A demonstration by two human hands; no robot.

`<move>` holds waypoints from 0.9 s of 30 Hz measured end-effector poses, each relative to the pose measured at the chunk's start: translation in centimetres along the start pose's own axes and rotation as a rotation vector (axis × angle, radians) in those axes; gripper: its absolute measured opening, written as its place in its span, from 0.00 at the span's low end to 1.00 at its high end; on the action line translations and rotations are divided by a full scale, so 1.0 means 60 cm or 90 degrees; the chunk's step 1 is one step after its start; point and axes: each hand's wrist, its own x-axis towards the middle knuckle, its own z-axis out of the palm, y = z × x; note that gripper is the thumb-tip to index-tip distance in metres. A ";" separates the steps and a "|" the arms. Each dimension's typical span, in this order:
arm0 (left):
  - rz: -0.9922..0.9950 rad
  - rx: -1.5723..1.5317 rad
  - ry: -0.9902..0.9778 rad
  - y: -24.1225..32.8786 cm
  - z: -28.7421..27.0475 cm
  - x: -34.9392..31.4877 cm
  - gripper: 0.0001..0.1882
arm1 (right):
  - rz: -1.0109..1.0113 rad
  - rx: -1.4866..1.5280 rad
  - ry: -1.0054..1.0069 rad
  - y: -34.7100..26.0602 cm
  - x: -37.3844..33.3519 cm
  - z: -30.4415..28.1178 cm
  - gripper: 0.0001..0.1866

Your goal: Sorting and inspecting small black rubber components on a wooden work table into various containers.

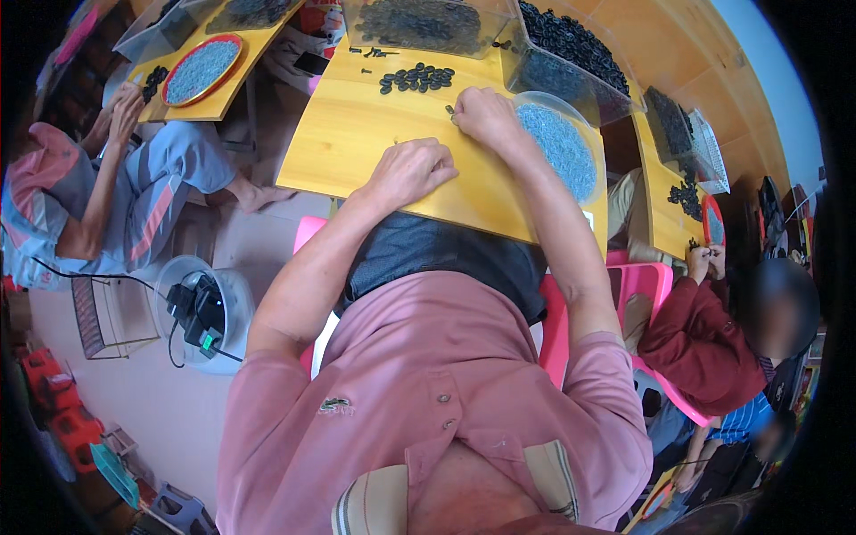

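My left hand (412, 171) rests on the yellow table (330, 134) near its front edge, with fingers curled in; whatever they might hold is hidden. Further right and a little farther off, my right hand (486, 116) is closed, and a small dark piece (452, 111) shows at its fingertips. Beyond the hands lies a cluster of black oval pieces (417, 78). A few thin dark pieces (380, 53) are scattered behind them. Beside my right forearm sits a round clear-rimmed tray (596, 165) full of tiny blue-grey bits.
Two clear plastic boxes of black parts, one at the back (428, 27) and one at the back right (571, 80), border the work area. Co-workers sit at yellow tables left and right, with red-rimmed trays (239, 45). A clear tub (236, 294) with black adapters stands on the floor.
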 end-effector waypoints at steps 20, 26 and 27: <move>-0.311 -0.830 0.061 -0.004 0.016 0.016 0.09 | -0.073 0.800 -0.110 0.025 -0.121 -0.008 0.09; -0.297 -0.726 0.133 0.016 0.014 0.020 0.09 | -0.058 0.820 -0.106 0.026 -0.126 -0.005 0.09; -0.296 -0.727 0.131 0.015 0.014 0.021 0.09 | -0.053 0.806 -0.111 0.026 -0.126 -0.005 0.08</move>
